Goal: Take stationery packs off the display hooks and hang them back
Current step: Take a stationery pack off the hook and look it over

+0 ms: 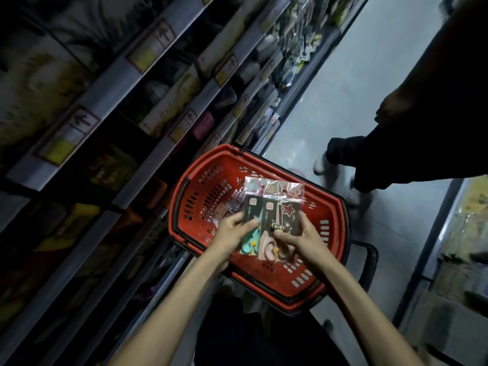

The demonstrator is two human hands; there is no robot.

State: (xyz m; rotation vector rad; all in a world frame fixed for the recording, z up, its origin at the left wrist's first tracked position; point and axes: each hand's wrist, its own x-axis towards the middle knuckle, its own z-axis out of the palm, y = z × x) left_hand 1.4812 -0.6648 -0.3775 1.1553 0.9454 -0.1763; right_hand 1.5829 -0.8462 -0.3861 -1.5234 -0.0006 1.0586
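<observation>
Head view — left hand point(232, 233), right hand point(298, 239) gripping stationery packs point(274, 207) over red basket point(200, 180)

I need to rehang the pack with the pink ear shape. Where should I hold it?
Grip the pack with the pink ear shape by its lower half, coming from below as the right hand does. That probably leaves the clear top flap, pointing away from you, free for hanging.
</observation>
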